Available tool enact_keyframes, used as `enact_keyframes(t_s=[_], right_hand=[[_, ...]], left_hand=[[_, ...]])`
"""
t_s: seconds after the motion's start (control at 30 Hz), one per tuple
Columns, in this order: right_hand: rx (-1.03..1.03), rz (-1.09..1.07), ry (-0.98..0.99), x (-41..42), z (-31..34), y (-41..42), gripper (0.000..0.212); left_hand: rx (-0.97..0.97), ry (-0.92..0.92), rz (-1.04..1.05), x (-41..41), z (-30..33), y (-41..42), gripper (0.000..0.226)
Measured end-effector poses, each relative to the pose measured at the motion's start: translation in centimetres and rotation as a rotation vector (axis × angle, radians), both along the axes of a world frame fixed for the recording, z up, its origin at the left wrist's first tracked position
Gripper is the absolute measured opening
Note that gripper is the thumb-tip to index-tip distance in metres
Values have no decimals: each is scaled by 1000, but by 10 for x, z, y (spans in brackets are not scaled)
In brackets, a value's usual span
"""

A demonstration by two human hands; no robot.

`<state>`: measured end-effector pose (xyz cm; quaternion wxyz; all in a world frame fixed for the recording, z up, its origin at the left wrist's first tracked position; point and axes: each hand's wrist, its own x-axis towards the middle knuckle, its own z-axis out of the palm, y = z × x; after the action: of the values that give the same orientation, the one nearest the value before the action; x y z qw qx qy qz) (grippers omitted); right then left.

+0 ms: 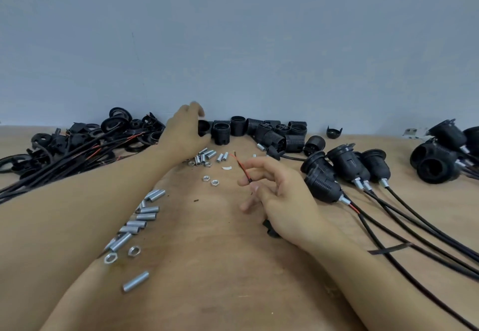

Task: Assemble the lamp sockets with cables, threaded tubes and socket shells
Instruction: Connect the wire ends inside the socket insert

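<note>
My left hand reaches far across the table and grips a black socket shell at the left end of a row of black threaded shells by the wall. My right hand pinches a cable end whose red and black wires stick up toward the shells. A black part shows under my right palm. Short threaded tubes lie below my left hand. Longer silver tubes and hex nuts lie along my left forearm.
A heap of black cables and socket rings fills the far left. Several assembled sockets with cables lie at the right, their cords running to the lower right corner. More sockets sit at the far right. A grey wall stands behind the table.
</note>
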<state>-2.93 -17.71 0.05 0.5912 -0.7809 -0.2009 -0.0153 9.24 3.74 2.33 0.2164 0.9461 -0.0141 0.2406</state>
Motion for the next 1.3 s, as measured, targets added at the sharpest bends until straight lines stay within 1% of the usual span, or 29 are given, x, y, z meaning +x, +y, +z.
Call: enact_keyframes(t_s=[0.03,0.07,0.1,0.13,0.17,0.2,0.23,0.27,0.33,0.37,0.4,0.47,0.5,0.53,0.6,0.67,0.7,0.73,0.77,0.83,0.9,1.0,1.17,1.27,1.3], right_hand=[[-11,-13,-24,0,0,0,45],[-5,-30,-39,0,0,1,44],[14,-48,-43,-1,1,1,39],[41,-64,-37,-1,2,2,31],[68,-79,-26,-1,2,2,23],[92,-95,-19,-1,2,2,17],[107,-107,-18,-2,3,2,14],[114,-118,-25,-3,3,2,11],[103,-144,-49,-6,3,4,7],[97,-150,-45,-7,2,6,6],[107,-142,-25,-8,1,8,7],[141,-113,9,-10,-1,11,10],[133,-108,-2,-9,-2,11,11],[111,-110,-19,-9,-3,11,9],[93,-107,-27,-5,-4,10,4],[106,-73,-1,-3,-4,9,10],[116,-50,22,-2,-4,8,11],[124,-29,44,-2,-4,8,11],[132,-14,60,-1,-4,7,11],[142,2,75,-2,-3,5,10],[136,7,66,-2,-3,4,10],[119,4,30,-6,-2,6,10],[168,-82,-34,-7,-2,8,9],[245,-75,-66,-8,-2,10,5],[240,-62,-96,-9,-2,11,11]], left_hand=[[-157,-49,27,-11,4,-3,46],[-386,-87,54,-26,10,-7,46],[-673,-106,61,-45,16,-13,37],[-990,-85,12,-66,19,-21,21],[-1264,-15,-59,-89,17,-31,11],[-1455,75,-123,-114,11,-42,15],[-1564,161,-179,-138,3,-53,16],[-1609,239,-216,-156,-5,-63,17],[-1633,362,-275,-176,-17,-75,22],[-1635,369,-291,-176,-21,-76,25],[-1589,330,-284,-172,-21,-73,27],[-1376,226,-216,-164,-19,-66,34],[-1284,200,-199,-161,-19,-65,33],[-1234,189,-204,-161,-19,-65,29],[-1164,189,-287,-164,-21,-66,22],[-1053,181,-417,-166,-23,-68,17],[-1011,161,-448,-166,-24,-69,17],[-986,124,-436,-164,-26,-69,17],[-978,86,-413,-163,-27,-69,14],[-1009,69,-393,-161,-30,-69,11],[-1066,83,-362,-158,-31,-68,15],[-1079,81,-333,-155,-31,-66,20],[-1123,133,-360,-156,-28,-67,21],[-1142,165,-346,-156,-30,-67,21],[-1159,172,-350,-156,-29,-67,21]])
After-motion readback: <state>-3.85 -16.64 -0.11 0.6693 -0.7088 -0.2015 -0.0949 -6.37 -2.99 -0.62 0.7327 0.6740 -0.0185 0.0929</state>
